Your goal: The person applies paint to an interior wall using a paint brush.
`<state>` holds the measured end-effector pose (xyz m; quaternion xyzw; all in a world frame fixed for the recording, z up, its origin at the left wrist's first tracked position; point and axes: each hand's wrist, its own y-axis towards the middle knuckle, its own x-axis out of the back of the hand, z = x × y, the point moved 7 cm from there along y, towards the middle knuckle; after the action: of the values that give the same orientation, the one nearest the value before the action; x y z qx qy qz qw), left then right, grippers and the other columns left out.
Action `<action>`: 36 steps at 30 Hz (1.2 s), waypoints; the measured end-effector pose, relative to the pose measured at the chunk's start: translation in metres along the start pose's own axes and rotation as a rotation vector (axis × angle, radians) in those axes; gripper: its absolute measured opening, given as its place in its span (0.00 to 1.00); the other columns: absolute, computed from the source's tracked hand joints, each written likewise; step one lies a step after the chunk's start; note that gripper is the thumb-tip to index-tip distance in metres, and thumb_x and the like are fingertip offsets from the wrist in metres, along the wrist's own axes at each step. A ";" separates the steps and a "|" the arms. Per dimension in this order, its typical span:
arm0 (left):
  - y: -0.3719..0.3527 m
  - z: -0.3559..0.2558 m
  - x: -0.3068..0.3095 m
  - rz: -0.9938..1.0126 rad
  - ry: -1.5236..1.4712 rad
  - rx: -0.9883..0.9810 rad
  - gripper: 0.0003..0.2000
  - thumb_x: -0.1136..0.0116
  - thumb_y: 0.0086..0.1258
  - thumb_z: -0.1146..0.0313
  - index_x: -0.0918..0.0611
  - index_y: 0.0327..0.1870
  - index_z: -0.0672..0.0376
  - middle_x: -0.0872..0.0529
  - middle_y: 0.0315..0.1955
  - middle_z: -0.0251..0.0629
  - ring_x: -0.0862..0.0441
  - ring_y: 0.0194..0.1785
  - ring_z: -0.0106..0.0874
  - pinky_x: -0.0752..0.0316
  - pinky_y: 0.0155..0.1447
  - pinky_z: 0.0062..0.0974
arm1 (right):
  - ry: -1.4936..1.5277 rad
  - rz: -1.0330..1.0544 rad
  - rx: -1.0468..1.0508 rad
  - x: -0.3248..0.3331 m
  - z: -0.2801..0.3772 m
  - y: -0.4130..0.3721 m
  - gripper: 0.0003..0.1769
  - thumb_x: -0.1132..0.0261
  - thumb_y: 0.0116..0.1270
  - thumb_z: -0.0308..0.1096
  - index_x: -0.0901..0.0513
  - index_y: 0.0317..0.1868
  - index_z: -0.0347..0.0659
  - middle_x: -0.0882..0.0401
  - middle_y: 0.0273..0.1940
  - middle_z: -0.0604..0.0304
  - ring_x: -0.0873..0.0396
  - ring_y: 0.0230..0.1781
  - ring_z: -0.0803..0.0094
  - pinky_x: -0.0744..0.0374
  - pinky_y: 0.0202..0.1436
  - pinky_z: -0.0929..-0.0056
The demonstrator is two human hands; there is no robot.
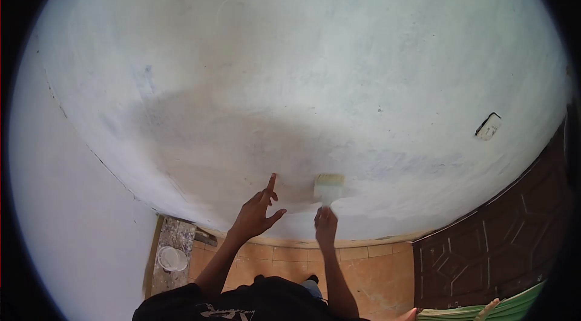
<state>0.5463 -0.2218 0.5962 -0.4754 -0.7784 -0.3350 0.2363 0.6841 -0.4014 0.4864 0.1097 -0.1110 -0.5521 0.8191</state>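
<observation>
My right hand (325,224) is closed around the handle of a wide paintbrush (330,185), its bristles pointing up against the pale wall (363,79). To the left, my left hand (257,209) is raised at the wall with nothing in it. Its index finger stretches upward with the fingertip right at the wall surface, and the thumb stands apart. The wall around both hands has patchy grey and bluish marks, and a soft shadow falls across it above them.
A white tub (172,258) stands on a paint-spattered board (175,230) at the lower left. Orange tiles (369,272) cover the floor. At the right are a dark panelled door (484,242), a wall switch (488,127) and green cloth (514,304).
</observation>
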 end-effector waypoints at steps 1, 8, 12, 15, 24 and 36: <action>-0.002 0.003 -0.003 0.055 -0.013 0.039 0.49 0.33 0.67 0.59 0.56 0.81 0.55 0.17 0.42 0.38 0.17 0.43 0.37 0.20 0.49 0.34 | 0.026 0.005 -0.061 -0.005 -0.006 -0.016 0.28 0.54 0.82 0.54 0.32 0.25 0.44 0.40 0.16 0.72 0.43 0.14 0.86 0.44 0.18 0.81; -0.001 0.002 -0.007 0.039 -0.046 -0.006 0.49 0.31 0.67 0.62 0.56 0.81 0.56 0.16 0.35 0.36 0.18 0.36 0.34 0.20 0.46 0.31 | 0.023 0.044 0.043 -0.021 0.095 0.025 0.27 0.53 0.82 0.50 0.33 0.26 0.41 0.38 0.19 0.70 0.41 0.18 0.82 0.40 0.22 0.76; -0.009 0.002 0.011 -0.064 -0.036 -0.050 0.47 0.31 0.66 0.63 0.51 0.80 0.56 0.15 0.38 0.37 0.17 0.39 0.34 0.20 0.48 0.32 | 0.273 0.069 -0.016 -0.041 0.104 0.047 0.27 0.53 0.82 0.54 0.33 0.27 0.44 0.43 0.16 0.74 0.45 0.14 0.86 0.45 0.17 0.82; -0.018 0.013 0.027 -0.132 -0.068 -0.022 0.46 0.30 0.65 0.64 0.49 0.80 0.56 0.15 0.40 0.38 0.16 0.41 0.34 0.20 0.49 0.32 | 0.154 0.018 -0.096 -0.047 0.027 0.007 0.27 0.53 0.81 0.56 0.33 0.27 0.45 0.43 0.16 0.75 0.45 0.14 0.86 0.45 0.17 0.82; -0.029 0.045 0.048 -0.224 -0.085 0.016 0.47 0.32 0.66 0.65 0.52 0.80 0.56 0.15 0.43 0.39 0.16 0.44 0.36 0.20 0.51 0.34 | 0.172 0.036 0.030 -0.049 0.127 0.034 0.27 0.55 0.82 0.54 0.32 0.27 0.45 0.42 0.16 0.74 0.45 0.14 0.87 0.45 0.17 0.82; -0.019 0.052 0.029 -0.246 -0.026 0.059 0.51 0.31 0.66 0.62 0.57 0.80 0.59 0.15 0.44 0.40 0.16 0.45 0.36 0.21 0.53 0.36 | 0.011 0.088 -0.023 -0.064 0.051 -0.035 0.29 0.55 0.81 0.56 0.32 0.27 0.44 0.40 0.17 0.72 0.42 0.15 0.85 0.42 0.19 0.81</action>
<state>0.5138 -0.1722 0.5764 -0.3736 -0.8433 -0.3321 0.1973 0.6139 -0.3576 0.5207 0.0982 -0.1049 -0.5161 0.8444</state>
